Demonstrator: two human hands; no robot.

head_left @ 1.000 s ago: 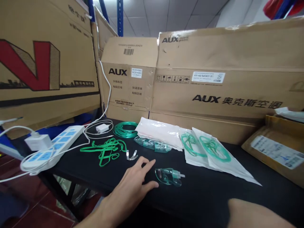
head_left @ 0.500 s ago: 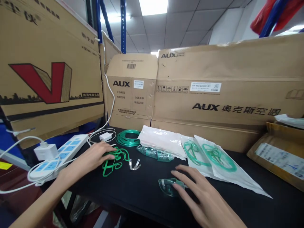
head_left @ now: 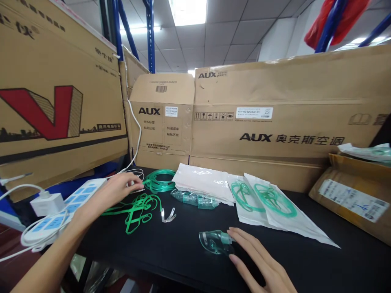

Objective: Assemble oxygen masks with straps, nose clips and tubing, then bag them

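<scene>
Beside the power strip, my left hand [head_left: 119,189] reaches over the table. Its thumb and fingertips close at the near end of a coil of green tubing [head_left: 160,188]. Below it lies a loose tangle of green elastic straps [head_left: 139,209], with small bent metal strips [head_left: 168,215] to the right. My right hand [head_left: 259,262] is at the front, fingers apart, the tips at the right end of a clear green oxygen mask [head_left: 214,243] lying on the table. Several more clear masks [head_left: 195,199] lie behind.
White paper packets [head_left: 204,181] and packs with tubing [head_left: 273,203] lie at the back of the black table [head_left: 180,252]. A white power strip [head_left: 75,199] with cables is at the left. Large cardboard panels [head_left: 259,138] stand behind; an open carton [head_left: 351,195] sits right.
My left hand has moved from the green straps up and left to the tubing coil. The straps are spread further left. My right hand has drawn slightly back at the mask.
</scene>
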